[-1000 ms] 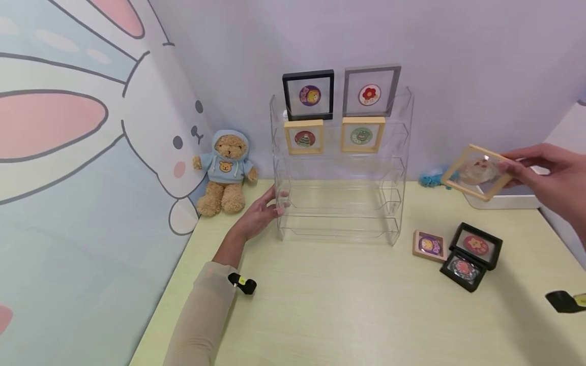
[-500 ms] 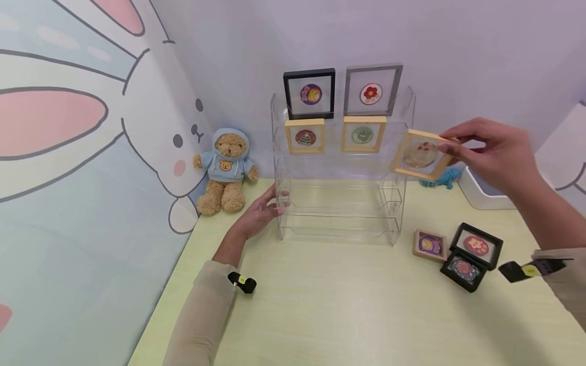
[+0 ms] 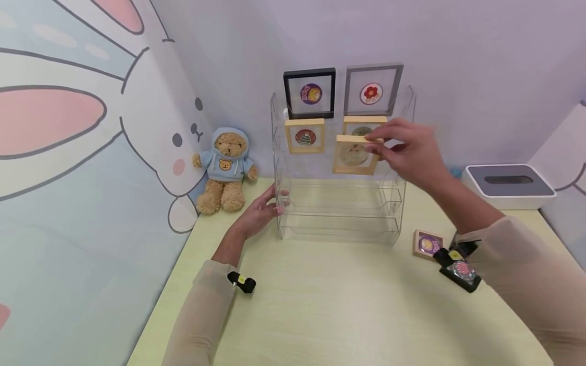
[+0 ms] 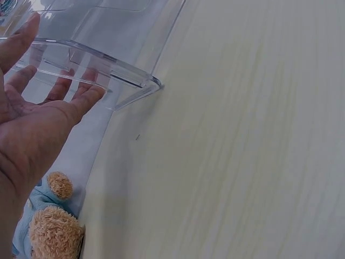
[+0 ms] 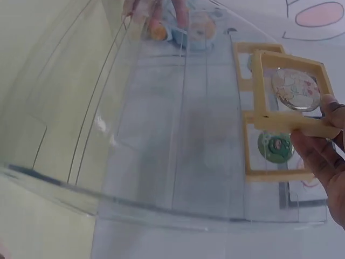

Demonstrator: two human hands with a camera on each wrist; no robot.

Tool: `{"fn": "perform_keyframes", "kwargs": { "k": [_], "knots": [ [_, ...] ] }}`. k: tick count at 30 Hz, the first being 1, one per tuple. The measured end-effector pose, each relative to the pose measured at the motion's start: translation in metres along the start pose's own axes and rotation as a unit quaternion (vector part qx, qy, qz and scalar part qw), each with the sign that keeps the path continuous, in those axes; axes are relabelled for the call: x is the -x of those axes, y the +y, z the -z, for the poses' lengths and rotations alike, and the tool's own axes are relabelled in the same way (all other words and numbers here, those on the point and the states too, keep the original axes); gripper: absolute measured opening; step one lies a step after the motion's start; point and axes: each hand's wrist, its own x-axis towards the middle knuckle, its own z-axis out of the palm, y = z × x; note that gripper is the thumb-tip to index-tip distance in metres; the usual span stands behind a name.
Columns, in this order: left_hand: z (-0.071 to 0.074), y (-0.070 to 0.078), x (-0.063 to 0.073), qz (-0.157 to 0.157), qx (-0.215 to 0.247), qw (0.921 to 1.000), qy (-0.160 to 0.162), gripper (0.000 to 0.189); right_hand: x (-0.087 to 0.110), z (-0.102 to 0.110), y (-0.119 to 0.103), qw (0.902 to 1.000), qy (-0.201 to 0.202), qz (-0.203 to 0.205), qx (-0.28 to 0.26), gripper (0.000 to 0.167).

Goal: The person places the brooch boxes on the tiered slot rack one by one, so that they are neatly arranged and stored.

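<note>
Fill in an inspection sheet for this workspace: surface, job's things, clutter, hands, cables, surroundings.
Surface: pale wood-grain table.
Job's things: clear rack standing on the table, bearing a large black frame, a grey frame, and, lower, a left pale frame and right pale frame. On the table, a small brown frame and a small black frame, the latter partly hidden.
Clutter: teddy bear; white-and-grey box.
Hands: left hand holds the rack's left side; right hand pinches another pale frame, partly covering the right one.
Cables: nothing seen.
Surroundings: lilac wall; rabbit picture at the left.
</note>
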Motion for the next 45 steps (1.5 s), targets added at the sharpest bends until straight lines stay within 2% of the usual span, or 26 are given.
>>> {"fn": "perform_keyframes", "kwargs": {
  "k": [4,12,22,32,45],
  "knots": [
    [0.000,0.000,0.000,0.001,0.001,1.0000,0.000,0.078,-0.009,-0.027,-0.002,0.9998,0.005,0.018,0.011,0.016],
    [0.001,-0.001,0.000,-0.001,0.004,1.0000,-0.001,0.075,-0.015,-0.069,-0.001,0.9990,-0.010,0.023,0.037,0.014],
    [0.000,-0.002,0.000,-0.003,0.008,1.0000,0.000,0.078,-0.010,-0.106,0.003,0.9996,-0.026,0.012,0.008,0.013],
    [0.000,-0.002,-0.001,-0.002,0.015,0.9999,0.000,0.079,-0.006,-0.123,0.004,0.9996,-0.014,0.026,0.000,0.014],
    [0.001,-0.004,-0.002,0.002,0.013,0.9999,0.005,0.077,-0.006,-0.133,0.001,0.9996,-0.009,0.028,0.005,0.013]
  ]
}}
